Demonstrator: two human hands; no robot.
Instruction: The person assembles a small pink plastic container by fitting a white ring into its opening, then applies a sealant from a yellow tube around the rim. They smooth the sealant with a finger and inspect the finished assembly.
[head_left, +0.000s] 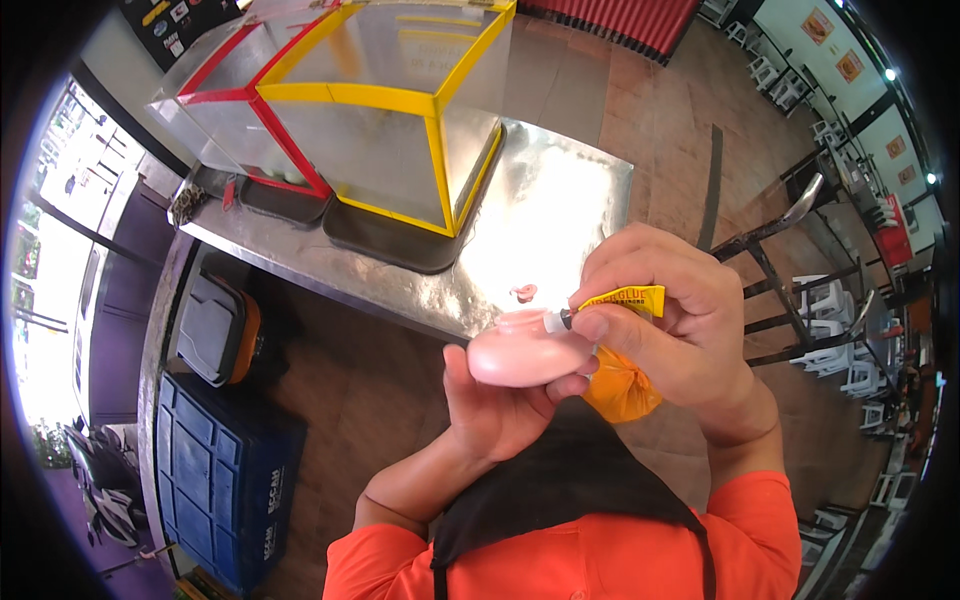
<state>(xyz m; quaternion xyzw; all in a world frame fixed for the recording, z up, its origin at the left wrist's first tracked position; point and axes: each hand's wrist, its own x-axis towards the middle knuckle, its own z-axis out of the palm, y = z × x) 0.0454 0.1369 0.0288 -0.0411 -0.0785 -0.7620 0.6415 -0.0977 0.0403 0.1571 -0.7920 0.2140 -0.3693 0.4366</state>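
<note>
A rounded, glossy pink pot-like piece (520,362) with a short raised rim rests in my left hand (490,418), whose fingers cradle it from below. My right hand (680,310) pinches a small yellow glue tube (640,298) between thumb and fingers. The tube's dark-and-white nozzle end (558,320) meets the right side of the pink piece near its rim; whether glue is coming out cannot be seen. Just beyond, a small pink fragment (524,293) lies on the shiny metal table (570,190).
Clear display cases with yellow (445,170) and red (290,145) edging stand on dark trays at the table's far left. An orange plastic bag (625,390) shows below my right hand. A blue cooler box (225,480) sits at lower left; metal rails and white stools (825,300) are to the right.
</note>
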